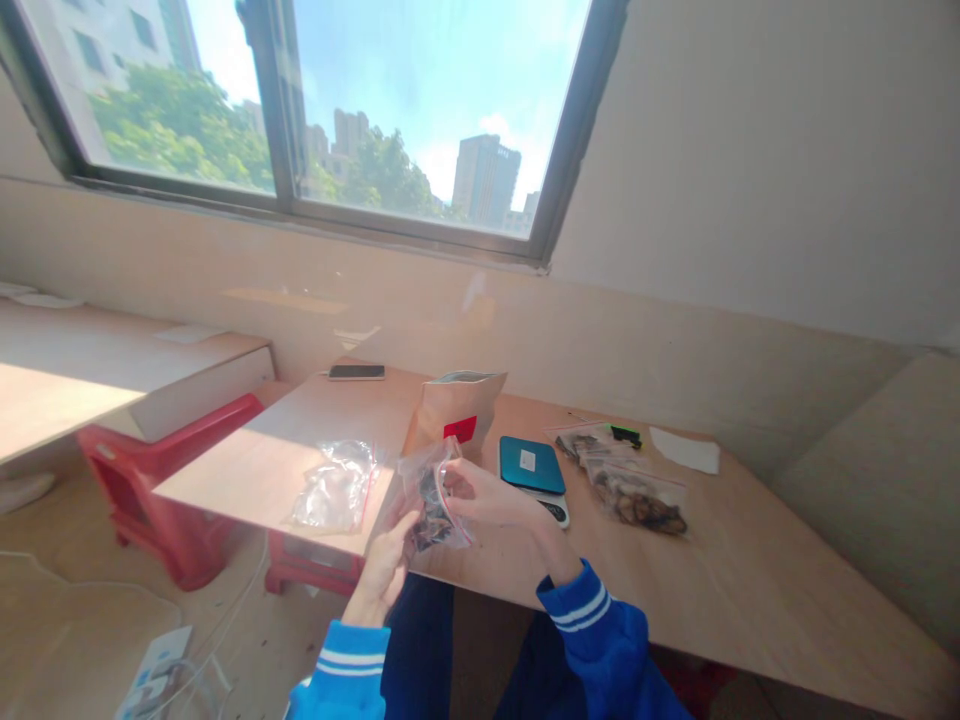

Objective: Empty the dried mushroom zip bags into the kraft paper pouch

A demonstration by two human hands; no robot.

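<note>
A clear zip bag (431, 495) with dark pieces inside is held up over the near edge of the wooden table (750, 590). My left hand (384, 570) grips its lower left side from below. My right hand (487, 497) pinches the bag's top right edge near the red zip strip. Both sleeves are blue with white stripes. Just behind the bag stands a brown paper pouch (455, 410) with a red label, its top open.
A small scale (534, 475) with a teal top sits right of my hands. Filled zip bags (634, 490) lie further right, empty clear bags (335, 485) to the left. A phone (356, 372) lies at the far edge. A red stool (161, 480) stands left.
</note>
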